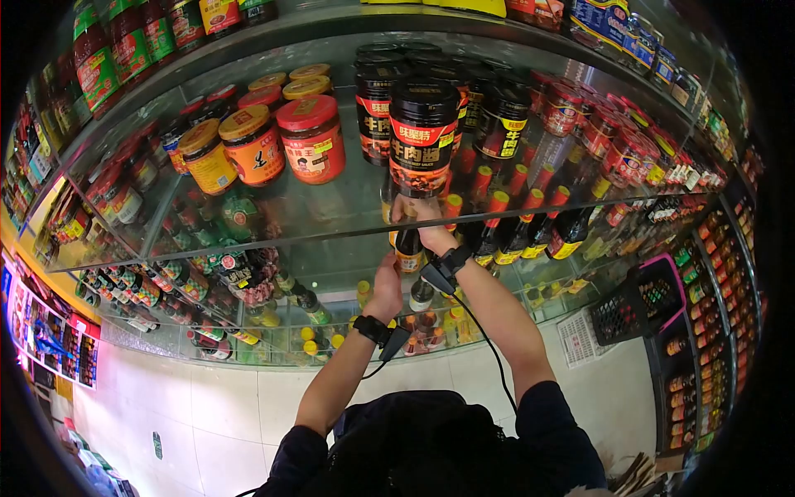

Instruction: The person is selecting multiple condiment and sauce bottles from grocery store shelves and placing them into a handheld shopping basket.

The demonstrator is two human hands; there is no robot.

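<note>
Bottle [408, 252] between hands [387, 287] [420, 217], right above, left alongside, contact unclear

The person wears a dark, near-black short-sleeved top [414, 447]; the left sleeve [294, 460] and right sleeve [563, 435] look plain and navy-tinged. The left hand [387, 288] and right hand [424, 220] are bare. A black left wristband [372, 329] and a black right wristband [453, 259] each carry a small, dark, angular module, from which a thin black cable trails.
</note>
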